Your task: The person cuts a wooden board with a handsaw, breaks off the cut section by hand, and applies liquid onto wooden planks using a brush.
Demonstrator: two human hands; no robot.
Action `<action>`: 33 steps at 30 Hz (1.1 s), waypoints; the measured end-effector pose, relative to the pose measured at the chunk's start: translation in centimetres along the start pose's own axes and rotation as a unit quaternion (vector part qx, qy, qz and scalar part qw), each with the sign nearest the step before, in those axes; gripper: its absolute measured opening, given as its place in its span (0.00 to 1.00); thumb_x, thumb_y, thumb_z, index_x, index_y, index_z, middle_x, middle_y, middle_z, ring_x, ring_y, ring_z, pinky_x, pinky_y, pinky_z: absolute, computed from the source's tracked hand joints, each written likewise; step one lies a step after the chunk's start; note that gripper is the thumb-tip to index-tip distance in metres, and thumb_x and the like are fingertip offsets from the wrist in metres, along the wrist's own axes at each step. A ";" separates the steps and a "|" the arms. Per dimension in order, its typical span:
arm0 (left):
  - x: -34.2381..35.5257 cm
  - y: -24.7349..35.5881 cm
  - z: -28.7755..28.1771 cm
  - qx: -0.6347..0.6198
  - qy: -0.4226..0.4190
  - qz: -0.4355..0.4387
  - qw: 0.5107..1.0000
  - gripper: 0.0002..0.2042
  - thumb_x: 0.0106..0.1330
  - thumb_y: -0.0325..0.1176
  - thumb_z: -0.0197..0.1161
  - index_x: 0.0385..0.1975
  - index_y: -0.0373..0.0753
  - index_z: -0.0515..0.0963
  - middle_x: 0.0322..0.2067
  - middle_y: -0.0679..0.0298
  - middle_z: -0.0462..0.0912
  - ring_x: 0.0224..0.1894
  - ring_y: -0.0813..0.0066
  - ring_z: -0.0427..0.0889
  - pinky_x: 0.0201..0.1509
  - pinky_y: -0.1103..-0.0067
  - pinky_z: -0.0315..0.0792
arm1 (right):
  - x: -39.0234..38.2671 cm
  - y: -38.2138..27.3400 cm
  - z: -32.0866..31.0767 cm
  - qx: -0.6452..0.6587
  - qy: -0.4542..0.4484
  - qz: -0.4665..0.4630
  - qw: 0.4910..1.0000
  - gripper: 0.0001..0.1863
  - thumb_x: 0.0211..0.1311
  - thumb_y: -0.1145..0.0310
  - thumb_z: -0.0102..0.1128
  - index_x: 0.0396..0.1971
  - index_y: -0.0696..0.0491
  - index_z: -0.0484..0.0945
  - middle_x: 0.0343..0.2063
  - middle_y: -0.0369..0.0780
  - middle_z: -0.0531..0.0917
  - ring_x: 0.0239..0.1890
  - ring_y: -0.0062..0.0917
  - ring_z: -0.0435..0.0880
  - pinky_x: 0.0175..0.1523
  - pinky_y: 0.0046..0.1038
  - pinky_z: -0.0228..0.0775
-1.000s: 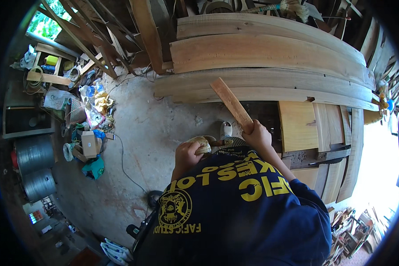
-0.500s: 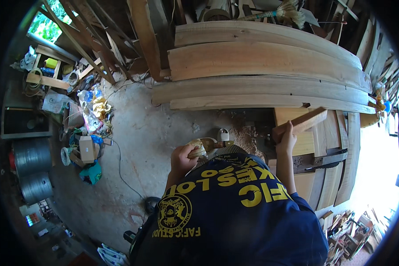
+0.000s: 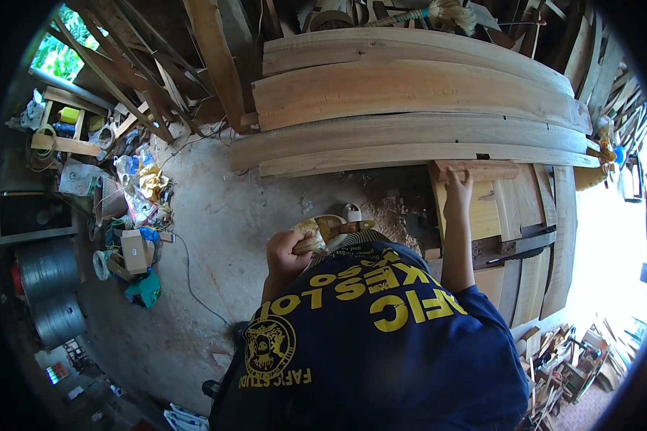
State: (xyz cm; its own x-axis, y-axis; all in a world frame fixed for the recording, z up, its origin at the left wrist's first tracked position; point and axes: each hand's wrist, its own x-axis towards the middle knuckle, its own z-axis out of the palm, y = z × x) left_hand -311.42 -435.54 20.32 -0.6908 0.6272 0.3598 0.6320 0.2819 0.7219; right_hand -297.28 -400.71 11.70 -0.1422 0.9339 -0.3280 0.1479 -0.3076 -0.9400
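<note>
My left hand (image 3: 287, 253) is wrapped round a stained, whitish tub (image 3: 311, 237) in front of my shirt. A paintbrush (image 3: 357, 226) lies across the tub's mouth, its handle pointing right; the bristles cannot be made out. With my right arm reaching forward, my right hand (image 3: 459, 192) has its fingers bent at the left end of a short reddish-brown wooden block (image 3: 487, 170). The block lies lengthwise along the near edge of the long planks, over the yellowish boards (image 3: 467, 210). How firmly the fingers grip it is partly hidden.
Long pale planks (image 3: 410, 90) span the far side. More boards (image 3: 528, 280) lie at my right, beside a heap of wood offcuts (image 3: 571, 373). Bags and a cardboard box (image 3: 134, 251) clutter the left floor, where a cable (image 3: 189, 276) runs. A long-handled brush (image 3: 446, 16) lies at the back.
My right hand has brought the tilted block down and forward, and it now lies level against the planks. The left hand still holds the tub. The whole view has shifted slightly.
</note>
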 end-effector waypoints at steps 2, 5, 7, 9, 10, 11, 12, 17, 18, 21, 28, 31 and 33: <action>0.2 0.3 0.0 -0.002 0.006 -0.005 1.000 0.06 0.40 0.24 0.63 0.18 0.37 0.73 0.17 0.59 0.74 0.20 0.58 0.74 0.24 0.69 0.67 | -2.1 0.5 1.0 -0.167 -0.096 -0.079 0.978 0.38 0.52 0.58 0.66 0.58 0.61 0.60 0.42 0.47 0.74 0.43 0.29 0.75 0.46 0.26 0.68; -0.4 0.2 0.2 -0.014 0.026 -0.030 0.999 0.06 0.40 0.23 0.62 0.19 0.36 0.73 0.18 0.59 0.75 0.19 0.59 0.74 0.24 0.71 0.68 | -9.5 -1.1 3.0 -0.384 -0.278 -0.189 0.860 0.40 0.49 0.52 0.67 0.57 0.58 0.62 0.41 0.52 0.77 0.44 0.35 0.78 0.46 0.29 0.71; -0.6 0.2 0.2 -0.025 0.035 -0.042 0.998 0.06 0.41 0.23 0.62 0.20 0.36 0.73 0.18 0.59 0.74 0.19 0.60 0.74 0.24 0.72 0.68 | -12.8 -1.5 3.9 -0.306 -0.413 -0.065 0.855 0.34 0.51 0.53 0.66 0.53 0.58 0.68 0.35 0.51 0.80 0.39 0.33 0.81 0.43 0.29 0.73; -1.1 0.0 0.4 -0.030 0.039 -0.060 0.997 0.06 0.41 0.24 0.62 0.20 0.36 0.73 0.17 0.58 0.74 0.19 0.62 0.75 0.23 0.74 0.68 | -14.2 -1.4 5.0 -0.267 -0.454 -0.081 0.846 0.30 0.52 0.54 0.65 0.50 0.58 0.71 0.32 0.50 0.81 0.36 0.32 0.82 0.42 0.29 0.73; -1.2 -0.1 0.3 -0.029 0.041 -0.061 0.997 0.06 0.41 0.24 0.62 0.20 0.36 0.73 0.17 0.58 0.74 0.19 0.62 0.75 0.23 0.74 0.68 | -14.6 -1.4 5.3 -0.229 -0.493 -0.097 0.834 0.26 0.54 0.55 0.64 0.48 0.58 0.74 0.30 0.49 0.82 0.33 0.31 0.83 0.41 0.29 0.73; -1.3 -0.2 0.3 -0.031 0.037 -0.060 0.997 0.06 0.40 0.24 0.62 0.20 0.36 0.73 0.17 0.58 0.74 0.19 0.62 0.75 0.23 0.74 0.68 | -14.6 -1.8 5.6 -0.228 -0.494 -0.098 0.833 0.26 0.54 0.55 0.64 0.48 0.58 0.74 0.30 0.49 0.82 0.33 0.31 0.83 0.41 0.29 0.73; -1.4 -0.2 0.4 -0.035 0.035 -0.060 0.997 0.06 0.40 0.24 0.62 0.20 0.36 0.73 0.18 0.58 0.74 0.19 0.62 0.75 0.23 0.74 0.68 | -14.3 -2.7 6.0 -0.251 -0.526 -0.111 0.805 0.23 0.55 0.57 0.63 0.45 0.57 0.75 0.29 0.49 0.82 0.33 0.30 0.83 0.41 0.28 0.73; -1.3 0.3 0.9 -0.040 0.063 -0.058 0.996 0.05 0.43 0.24 0.61 0.20 0.35 0.73 0.15 0.61 0.72 0.16 0.74 0.70 0.21 0.80 0.66 | -14.5 -3.6 7.2 -0.333 -0.591 -0.154 0.718 0.18 0.56 0.60 0.61 0.44 0.53 0.77 0.30 0.47 0.83 0.33 0.27 0.83 0.40 0.26 0.73; -1.5 0.3 0.9 -0.037 0.057 -0.067 0.995 0.05 0.42 0.24 0.62 0.20 0.36 0.73 0.16 0.60 0.73 0.17 0.72 0.73 0.22 0.79 0.67 | -14.8 -3.1 7.2 -0.324 -0.584 -0.169 0.725 0.18 0.56 0.61 0.61 0.44 0.53 0.77 0.30 0.46 0.83 0.33 0.27 0.83 0.40 0.26 0.73; -1.9 0.3 1.1 -0.015 0.027 -0.082 0.996 0.05 0.43 0.26 0.62 0.21 0.36 0.74 0.19 0.57 0.76 0.21 0.59 0.77 0.25 0.71 0.69 | -14.2 -2.0 6.9 -0.255 -0.494 -0.172 0.813 0.17 0.56 0.65 0.61 0.45 0.54 0.76 0.30 0.44 0.82 0.31 0.28 0.82 0.39 0.28 0.73; -3.8 -0.8 1.5 0.044 0.041 -0.050 0.997 0.04 0.46 0.30 0.63 0.22 0.39 0.76 0.19 0.58 0.77 0.22 0.59 0.77 0.26 0.69 0.71 | -3.0 -1.2 2.1 -0.441 0.037 -0.407 0.799 0.16 0.59 0.60 0.55 0.46 0.50 0.75 0.47 0.44 0.73 0.50 0.41 0.72 0.51 0.38 0.64; -4.6 -1.4 2.0 0.044 0.031 -0.054 0.997 0.05 0.46 0.30 0.64 0.21 0.39 0.76 0.18 0.59 0.77 0.21 0.60 0.77 0.26 0.69 0.71 | 1.0 -1.2 -1.6 -0.558 0.009 -0.268 0.785 0.22 0.59 0.49 0.51 0.46 0.49 0.76 0.56 0.44 0.66 0.56 0.46 0.64 0.55 0.45 0.59; -4.6 -1.5 1.9 0.037 0.026 -0.032 0.998 0.05 0.46 0.31 0.65 0.21 0.39 0.76 0.17 0.59 0.77 0.21 0.60 0.78 0.26 0.69 0.71 | 2.3 -1.7 -3.2 -0.504 -0.102 -0.166 0.841 0.26 0.58 0.44 0.49 0.46 0.49 0.77 0.61 0.44 0.61 0.59 0.48 0.59 0.57 0.48 0.57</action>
State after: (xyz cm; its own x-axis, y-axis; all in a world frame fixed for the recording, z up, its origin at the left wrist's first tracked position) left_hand -308.52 -437.48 16.50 -0.7472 0.5680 0.3451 0.6082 0.3748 0.6997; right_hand -294.74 -397.50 12.82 -0.4888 0.8557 -0.1698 0.8076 0.3703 -0.4589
